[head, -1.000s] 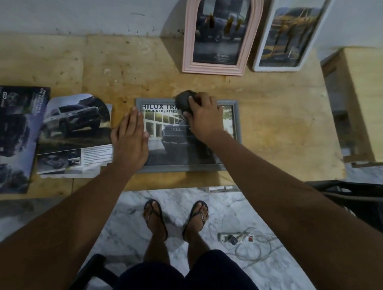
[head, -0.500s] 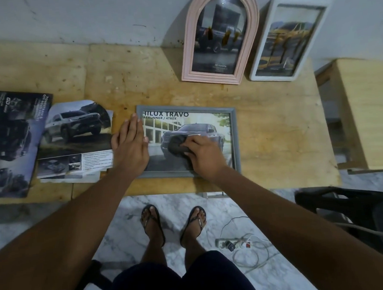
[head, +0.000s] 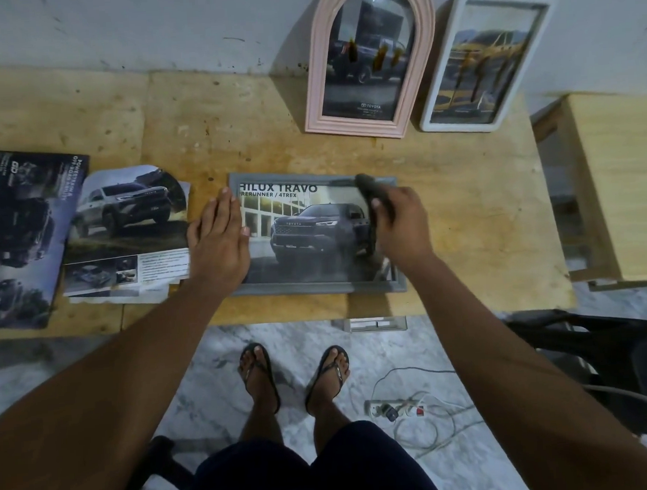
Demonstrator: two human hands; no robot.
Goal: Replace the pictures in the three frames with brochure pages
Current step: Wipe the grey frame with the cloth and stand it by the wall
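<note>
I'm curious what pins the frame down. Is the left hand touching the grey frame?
Touching. The head view shows the left hand lying flat over the grey frame's left edge, with no gap visible.

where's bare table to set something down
Bare wood lies right of the grey rectangular frame, in front of the white rectangular frame, out to the wooden table's edge. A second patch runs along the wall, left of the pink arched frame. The left end is crowded with brochure pages.

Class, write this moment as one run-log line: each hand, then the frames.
left hand: flat on grey frame | right hand: gripping dark cloth over its glass | pink frame, white frame: leaning against wall
</note>
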